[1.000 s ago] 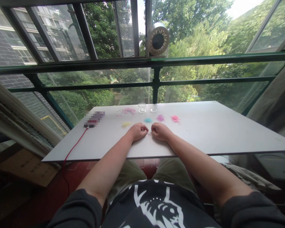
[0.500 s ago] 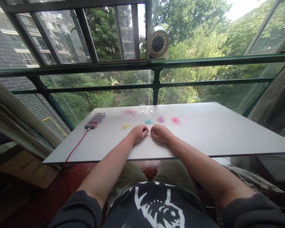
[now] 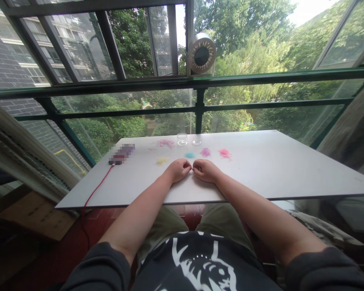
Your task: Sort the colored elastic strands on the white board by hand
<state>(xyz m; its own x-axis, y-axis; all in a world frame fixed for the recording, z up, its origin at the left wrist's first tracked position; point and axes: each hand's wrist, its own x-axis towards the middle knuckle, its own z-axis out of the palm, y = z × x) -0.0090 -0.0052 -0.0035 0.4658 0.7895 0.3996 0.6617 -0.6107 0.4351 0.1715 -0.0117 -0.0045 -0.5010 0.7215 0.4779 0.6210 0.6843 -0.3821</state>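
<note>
On the white table (image 3: 248, 178), my left hand (image 3: 179, 170) and my right hand (image 3: 204, 170) meet at their fingertips. Both have curled, pinched fingers, and whatever they hold is too small or hidden to name. Just beyond them lies a small turquoise pile (image 3: 189, 155), with a purple pile (image 3: 205, 152) and a pink pile (image 3: 225, 153) to its right. A pale yellow pile (image 3: 161, 161) is left of my left hand. Farther back are loose pink-purple strands (image 3: 165, 143), a clear round container (image 3: 182, 140) and a clear shallow dish (image 3: 196, 142).
A blurred-out device (image 3: 121, 154) with a red cable (image 3: 97, 185) lies at the table's left. Behind the table runs a green railing (image 3: 170, 83) before windows, with a round silver object (image 3: 202, 54) above it. A cardboard box (image 3: 38, 214) stands lower left.
My left hand has shifted slightly right, so its fingertips are now closer to those of my right hand. The piles and containers have not moved.
</note>
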